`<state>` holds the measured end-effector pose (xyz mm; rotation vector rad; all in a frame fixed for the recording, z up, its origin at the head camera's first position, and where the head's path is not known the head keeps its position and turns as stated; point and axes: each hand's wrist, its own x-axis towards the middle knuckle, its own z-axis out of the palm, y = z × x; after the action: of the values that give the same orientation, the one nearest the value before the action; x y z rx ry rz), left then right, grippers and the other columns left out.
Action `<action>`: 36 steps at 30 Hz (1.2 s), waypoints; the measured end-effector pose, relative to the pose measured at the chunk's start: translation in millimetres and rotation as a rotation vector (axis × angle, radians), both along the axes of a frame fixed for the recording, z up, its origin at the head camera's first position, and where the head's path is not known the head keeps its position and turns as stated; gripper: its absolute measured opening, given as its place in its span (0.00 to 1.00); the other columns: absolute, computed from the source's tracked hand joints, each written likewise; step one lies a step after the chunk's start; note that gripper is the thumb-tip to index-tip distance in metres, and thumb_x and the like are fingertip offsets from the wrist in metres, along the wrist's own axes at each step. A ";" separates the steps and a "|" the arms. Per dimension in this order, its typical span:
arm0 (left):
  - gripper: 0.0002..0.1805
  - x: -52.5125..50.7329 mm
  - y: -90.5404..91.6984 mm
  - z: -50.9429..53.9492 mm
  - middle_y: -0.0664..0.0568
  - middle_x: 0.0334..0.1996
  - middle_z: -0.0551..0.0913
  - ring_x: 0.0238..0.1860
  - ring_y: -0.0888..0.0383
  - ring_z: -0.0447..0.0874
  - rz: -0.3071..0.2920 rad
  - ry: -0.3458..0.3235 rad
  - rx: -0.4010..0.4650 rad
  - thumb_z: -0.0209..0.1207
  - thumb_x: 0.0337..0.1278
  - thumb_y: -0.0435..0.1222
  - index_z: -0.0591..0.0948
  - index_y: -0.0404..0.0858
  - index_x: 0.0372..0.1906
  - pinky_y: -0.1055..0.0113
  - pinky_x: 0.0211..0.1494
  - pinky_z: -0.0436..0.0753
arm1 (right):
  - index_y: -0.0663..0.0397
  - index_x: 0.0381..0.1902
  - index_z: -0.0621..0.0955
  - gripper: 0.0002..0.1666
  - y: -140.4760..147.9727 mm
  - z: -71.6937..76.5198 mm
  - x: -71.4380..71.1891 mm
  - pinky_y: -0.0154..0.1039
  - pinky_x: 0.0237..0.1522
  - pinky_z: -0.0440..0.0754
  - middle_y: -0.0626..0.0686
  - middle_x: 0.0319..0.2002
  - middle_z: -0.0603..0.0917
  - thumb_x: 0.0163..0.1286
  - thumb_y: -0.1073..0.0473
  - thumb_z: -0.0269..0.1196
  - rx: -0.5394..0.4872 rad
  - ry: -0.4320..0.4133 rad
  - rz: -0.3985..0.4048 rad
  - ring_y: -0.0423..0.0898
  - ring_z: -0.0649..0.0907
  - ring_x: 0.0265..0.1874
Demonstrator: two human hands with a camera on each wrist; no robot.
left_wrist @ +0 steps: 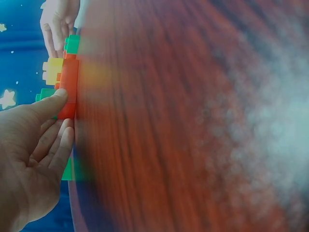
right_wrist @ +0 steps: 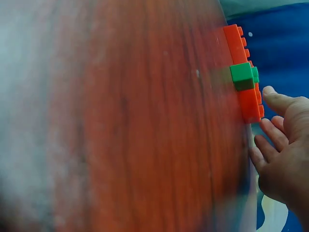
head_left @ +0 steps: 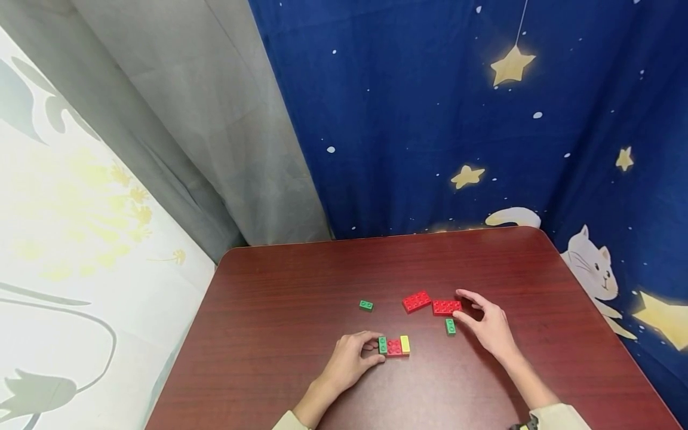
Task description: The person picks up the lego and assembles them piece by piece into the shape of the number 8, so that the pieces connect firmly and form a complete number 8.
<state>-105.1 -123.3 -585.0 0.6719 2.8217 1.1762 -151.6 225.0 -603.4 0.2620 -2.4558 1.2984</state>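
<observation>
In the head view my left hand (head_left: 346,360) holds the left end of a small build: a red brick (head_left: 394,347) with a green brick (head_left: 382,344) on its left end and a yellow brick (head_left: 405,344) on its right. The left wrist view shows the thumb on the red side (left_wrist: 69,87) and the other fingers round the end. My right hand (head_left: 491,328) reaches over the table, thumb and forefinger apart, at the right end of a loose red brick (head_left: 446,308). A small green brick (head_left: 450,326) lies just in front of that brick.
Another red brick (head_left: 416,301) lies tilted against the left end of the loose one. Farther left is a single green brick (head_left: 366,306). All rest on a dark red-brown wooden table (head_left: 279,304), with a blue starry curtain (head_left: 408,119) behind its far edge.
</observation>
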 end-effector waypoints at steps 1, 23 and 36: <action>0.21 0.0 -0.2 0.1 0.57 0.43 0.91 0.42 0.69 0.88 -0.002 0.005 0.001 0.79 0.55 0.38 0.89 0.42 0.54 0.73 0.48 0.86 | 0.57 0.61 0.86 0.31 0.5 -0.6 -0.3 0.23 0.49 0.76 0.59 0.53 0.90 0.59 0.66 0.81 0.010 -0.005 0.002 0.60 0.87 0.46; 0.21 -0.6 0.1 1.2 0.57 0.43 0.90 0.42 0.71 0.87 0.007 -0.011 -0.001 0.80 0.54 0.38 0.89 0.42 0.54 0.75 0.47 0.85 | 0.52 0.54 0.89 0.25 0.8 -1.6 -2.8 0.29 0.48 0.74 0.54 0.47 0.91 0.59 0.69 0.80 0.086 -0.049 -0.006 0.53 0.87 0.46; 0.21 1.4 0.6 1.3 0.58 0.43 0.90 0.42 0.68 0.88 0.007 -0.011 0.009 0.80 0.54 0.37 0.89 0.42 0.53 0.74 0.47 0.86 | 0.55 0.54 0.89 0.23 -0.2 -1.5 0.1 0.19 0.50 0.75 0.57 0.47 0.92 0.61 0.68 0.79 -0.013 -0.037 -0.014 0.59 0.90 0.48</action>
<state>-103.7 -122.7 -583.7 0.6552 2.8142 1.1898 -151.5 224.8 -604.9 0.2194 -2.4742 1.3250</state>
